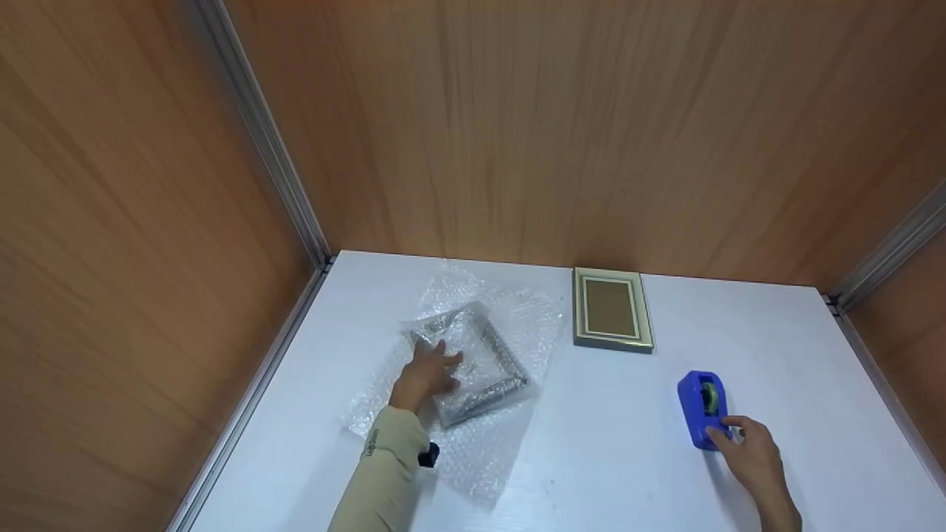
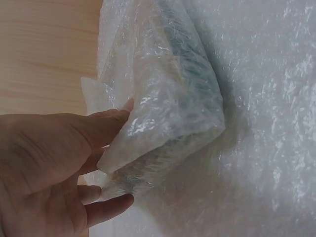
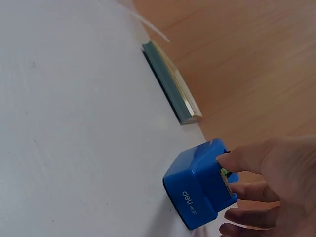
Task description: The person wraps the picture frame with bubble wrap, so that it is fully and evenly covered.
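On the left of the table lies a picture frame (image 1: 505, 353) wrapped in clear bubble wrap (image 1: 473, 462), part of which spreads out flat under it. My left hand (image 1: 429, 375) rests on the wrapped frame with its fingers spread. In the left wrist view, its fingers touch a folded corner of the wrap (image 2: 163, 98). At the right, my right hand (image 1: 752, 454) is at the near end of a blue tape dispenser (image 1: 693, 406). Its thumb and index finger pinch at the greenish tape (image 3: 224, 172) beside the cutter; the tape's end is mostly hidden.
Another picture frame (image 1: 610, 310), with a pale gold border and brown middle, lies at the back of the white table (image 1: 606, 451) near the wooden back wall (image 1: 517, 133). A wooden side panel (image 1: 133, 258) with a metal rail bounds the left side.
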Tool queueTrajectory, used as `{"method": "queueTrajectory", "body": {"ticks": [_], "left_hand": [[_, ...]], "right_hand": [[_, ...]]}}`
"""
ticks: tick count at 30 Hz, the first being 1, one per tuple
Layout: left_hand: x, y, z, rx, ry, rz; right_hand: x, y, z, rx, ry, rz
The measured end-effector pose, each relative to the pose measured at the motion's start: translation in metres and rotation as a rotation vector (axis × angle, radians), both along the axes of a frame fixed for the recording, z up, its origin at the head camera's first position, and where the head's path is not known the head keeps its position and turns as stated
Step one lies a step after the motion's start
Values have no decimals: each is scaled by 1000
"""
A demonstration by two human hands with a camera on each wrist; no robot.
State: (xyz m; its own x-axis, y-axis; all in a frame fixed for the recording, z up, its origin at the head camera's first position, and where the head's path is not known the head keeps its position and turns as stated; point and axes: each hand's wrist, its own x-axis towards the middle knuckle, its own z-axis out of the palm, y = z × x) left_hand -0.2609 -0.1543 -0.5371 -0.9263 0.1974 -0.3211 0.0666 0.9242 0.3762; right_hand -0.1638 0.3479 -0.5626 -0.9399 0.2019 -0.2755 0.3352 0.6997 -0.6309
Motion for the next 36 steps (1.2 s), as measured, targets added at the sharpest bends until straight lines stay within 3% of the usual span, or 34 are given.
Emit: {"method": "queueTrajectory", "body": {"ticks": [9,23,36], "left_hand": [[0,0,-1,35,-24,28],[-1,2,0,3,-22,15],[0,2,0,9,-51,42]], "right_hand": [[-5,4,-1,-63,-54,0],[-6,2,-3,-151,-36,-160],[-2,-5,-5,-202,-9,-296]]}}
